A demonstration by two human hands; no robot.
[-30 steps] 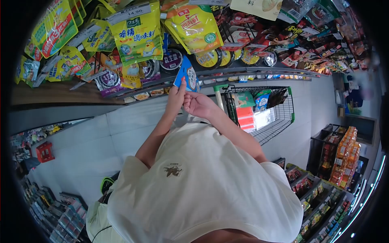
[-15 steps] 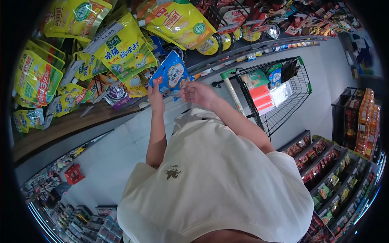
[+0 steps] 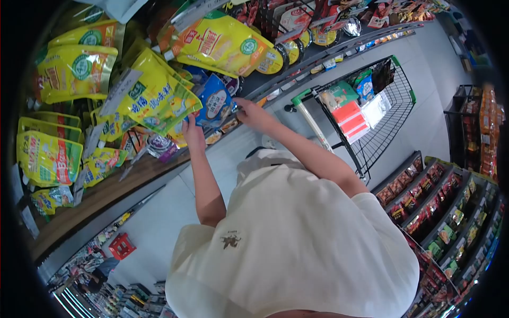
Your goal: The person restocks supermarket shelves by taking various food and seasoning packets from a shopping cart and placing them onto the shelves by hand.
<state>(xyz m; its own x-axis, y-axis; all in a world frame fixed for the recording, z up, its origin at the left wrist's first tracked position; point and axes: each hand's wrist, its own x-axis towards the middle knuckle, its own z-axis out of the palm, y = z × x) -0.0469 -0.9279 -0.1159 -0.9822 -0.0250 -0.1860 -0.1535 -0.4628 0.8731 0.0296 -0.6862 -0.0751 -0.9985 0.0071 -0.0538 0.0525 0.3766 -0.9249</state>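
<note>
A blue packet [image 3: 216, 102] with a pale oval label is held up at the shelf's front, close beside hanging yellow seasoning pouches [image 3: 158, 98]. My left hand [image 3: 194, 135] grips its lower left corner, fingers closed. On its right edge, my right hand [image 3: 255, 114] has its fingers bent in and pinching, slightly blurred. The yellow pouch nearest my left hand appears to cover part of the packet's left side. Dark, shiny round packages behind the packet are mostly hidden.
To the right stands a wire shopping cart [image 3: 371, 116] holding several packages. Price tags [image 3: 121, 91] stick out from the shelf edge [image 3: 114, 183]. Tiered snack racks [image 3: 435, 212] are at the lower right, and a red basket [image 3: 122, 246] sits on the floor at left.
Both hands and the blue packet have moved forward, closer to the shelf and the yellow pouches. My right hand has shifted from the packet's lower front to its right edge.
</note>
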